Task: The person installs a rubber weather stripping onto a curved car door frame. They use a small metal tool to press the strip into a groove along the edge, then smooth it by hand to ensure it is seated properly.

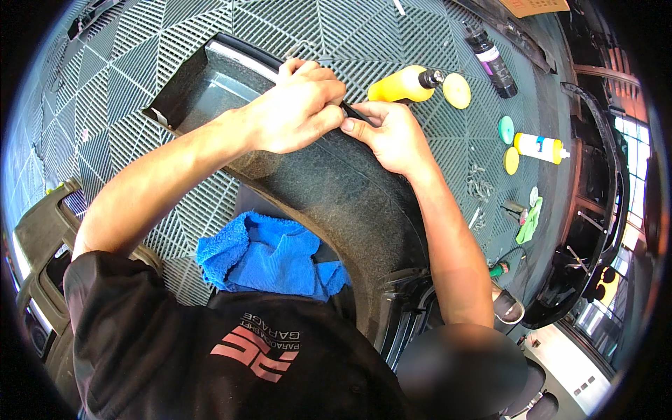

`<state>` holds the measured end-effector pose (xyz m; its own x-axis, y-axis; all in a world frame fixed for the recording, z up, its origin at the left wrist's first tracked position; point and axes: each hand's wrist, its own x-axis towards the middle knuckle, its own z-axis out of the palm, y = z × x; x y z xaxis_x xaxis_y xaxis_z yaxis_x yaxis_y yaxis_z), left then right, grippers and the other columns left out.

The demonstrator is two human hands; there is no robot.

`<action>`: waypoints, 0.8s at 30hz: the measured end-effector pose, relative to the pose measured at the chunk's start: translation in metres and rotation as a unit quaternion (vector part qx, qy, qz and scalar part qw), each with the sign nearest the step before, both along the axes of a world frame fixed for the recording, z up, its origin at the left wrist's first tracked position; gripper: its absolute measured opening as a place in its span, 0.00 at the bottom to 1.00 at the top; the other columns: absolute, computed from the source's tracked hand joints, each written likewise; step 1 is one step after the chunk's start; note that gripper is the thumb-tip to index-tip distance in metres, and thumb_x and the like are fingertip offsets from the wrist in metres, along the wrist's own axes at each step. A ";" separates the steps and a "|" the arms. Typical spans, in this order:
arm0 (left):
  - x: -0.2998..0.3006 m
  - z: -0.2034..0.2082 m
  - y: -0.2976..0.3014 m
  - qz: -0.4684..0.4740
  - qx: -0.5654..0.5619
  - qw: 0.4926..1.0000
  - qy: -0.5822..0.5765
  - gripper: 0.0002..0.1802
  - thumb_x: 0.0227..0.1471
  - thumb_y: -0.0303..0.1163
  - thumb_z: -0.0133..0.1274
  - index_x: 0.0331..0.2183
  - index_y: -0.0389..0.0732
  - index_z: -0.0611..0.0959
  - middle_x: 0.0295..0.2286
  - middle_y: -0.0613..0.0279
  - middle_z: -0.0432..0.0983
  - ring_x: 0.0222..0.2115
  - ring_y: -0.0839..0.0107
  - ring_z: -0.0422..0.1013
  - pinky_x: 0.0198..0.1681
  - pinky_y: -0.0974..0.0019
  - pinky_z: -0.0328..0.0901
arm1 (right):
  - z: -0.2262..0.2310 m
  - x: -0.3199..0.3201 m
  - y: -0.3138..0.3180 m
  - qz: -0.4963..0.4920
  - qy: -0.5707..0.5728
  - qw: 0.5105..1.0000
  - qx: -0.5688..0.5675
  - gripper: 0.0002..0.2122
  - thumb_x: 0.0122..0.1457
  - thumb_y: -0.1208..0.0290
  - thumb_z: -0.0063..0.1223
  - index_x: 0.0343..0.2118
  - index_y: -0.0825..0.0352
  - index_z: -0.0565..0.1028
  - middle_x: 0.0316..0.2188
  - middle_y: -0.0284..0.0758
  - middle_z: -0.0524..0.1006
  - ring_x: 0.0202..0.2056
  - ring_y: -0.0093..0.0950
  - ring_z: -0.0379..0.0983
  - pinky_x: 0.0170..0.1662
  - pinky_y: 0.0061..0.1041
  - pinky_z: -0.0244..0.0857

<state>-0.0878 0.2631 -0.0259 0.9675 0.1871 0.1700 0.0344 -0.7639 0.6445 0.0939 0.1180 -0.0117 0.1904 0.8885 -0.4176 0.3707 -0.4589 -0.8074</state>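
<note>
A curved black car fender (pixel 329 185) lies across my front, its dusty hollow side facing up. My left hand (pixel 302 105) is closed at its far edge, fingers curled; whatever lies inside the grip is hidden. Close beside it, my right hand (pixel 393 134) pinches the same edge between thumb and fingers, where a short dark piece of the rim shows. The two hands almost touch. A crumpled blue microfiber cloth (pixel 269 255) rests nearer to me, below the fender's inner curve.
Beyond my right hand, a yellow bottle (pixel 402 85) lies beside a round yellow pad (pixel 457 91). Further right are a black bottle (pixel 492 61), a white-and-yellow bottle (pixel 539 148), a green pad (pixel 506 129), loose metal hardware (pixel 479 183) and a green cloth (pixel 530 220). Grey grid tiles (pixel 189 42) cover the floor.
</note>
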 end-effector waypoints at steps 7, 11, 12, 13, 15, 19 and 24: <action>-0.003 -0.001 0.001 -0.001 0.009 1.000 0.011 0.16 0.62 0.37 0.46 0.42 0.34 0.77 0.37 0.54 0.70 0.46 0.58 0.68 0.56 0.51 0.54 | -0.005 -0.013 -0.003 -0.039 -0.162 0.985 0.043 0.24 0.56 0.45 0.68 0.38 0.66 0.86 0.22 0.42 0.82 0.25 0.35 0.81 0.32 0.35 0.73; -0.004 -0.002 0.000 0.005 0.015 1.000 0.014 0.15 0.63 0.37 0.46 0.42 0.34 0.78 0.37 0.54 0.70 0.46 0.58 0.68 0.55 0.52 0.54 | -0.001 -0.025 0.001 -0.065 -0.257 0.964 0.016 0.28 0.54 0.38 0.65 0.33 0.66 0.85 0.20 0.43 0.81 0.25 0.40 0.81 0.31 0.39 0.72; -0.004 -0.002 0.000 0.003 0.015 1.000 0.012 0.15 0.63 0.37 0.46 0.41 0.34 0.78 0.37 0.54 0.70 0.45 0.58 0.68 0.55 0.52 0.54 | -0.001 -0.028 0.002 -0.066 -0.290 0.955 0.008 0.29 0.54 0.37 0.65 0.32 0.66 0.85 0.20 0.43 0.81 0.25 0.41 0.81 0.31 0.40 0.72; -0.003 -0.002 0.001 0.001 0.015 1.000 0.010 0.15 0.63 0.37 0.46 0.41 0.35 0.78 0.36 0.55 0.71 0.45 0.58 0.68 0.55 0.52 0.54 | -0.001 -0.029 0.003 -0.067 -0.322 0.944 0.001 0.29 0.54 0.36 0.64 0.31 0.67 0.84 0.20 0.43 0.81 0.25 0.41 0.81 0.31 0.41 0.71; -0.002 -0.003 0.000 0.003 0.004 1.000 0.001 0.14 0.63 0.36 0.46 0.40 0.35 0.78 0.35 0.55 0.71 0.45 0.59 0.69 0.54 0.53 0.55 | 0.000 -0.024 0.004 -0.046 -0.301 0.952 -0.018 0.28 0.55 0.38 0.64 0.32 0.67 0.84 0.20 0.43 0.80 0.25 0.40 0.81 0.31 0.41 0.71; -0.002 0.000 0.004 0.015 -0.031 0.999 0.009 0.12 0.62 0.35 0.47 0.39 0.37 0.79 0.34 0.57 0.73 0.44 0.59 0.69 0.54 0.55 0.56 | 0.010 0.001 0.007 -0.002 -0.025 0.999 -0.020 0.23 0.62 0.51 0.64 0.39 0.73 0.83 0.28 0.37 0.84 0.32 0.29 0.81 0.39 0.34 0.72; 0.003 0.005 0.001 0.017 -0.028 0.999 0.014 0.11 0.61 0.34 0.47 0.39 0.38 0.79 0.34 0.59 0.74 0.44 0.61 0.69 0.54 0.54 0.55 | -0.003 0.012 0.006 0.044 0.097 0.994 0.031 0.20 0.60 0.63 0.68 0.49 0.73 0.81 0.33 0.37 0.85 0.35 0.24 0.78 0.44 0.28 0.71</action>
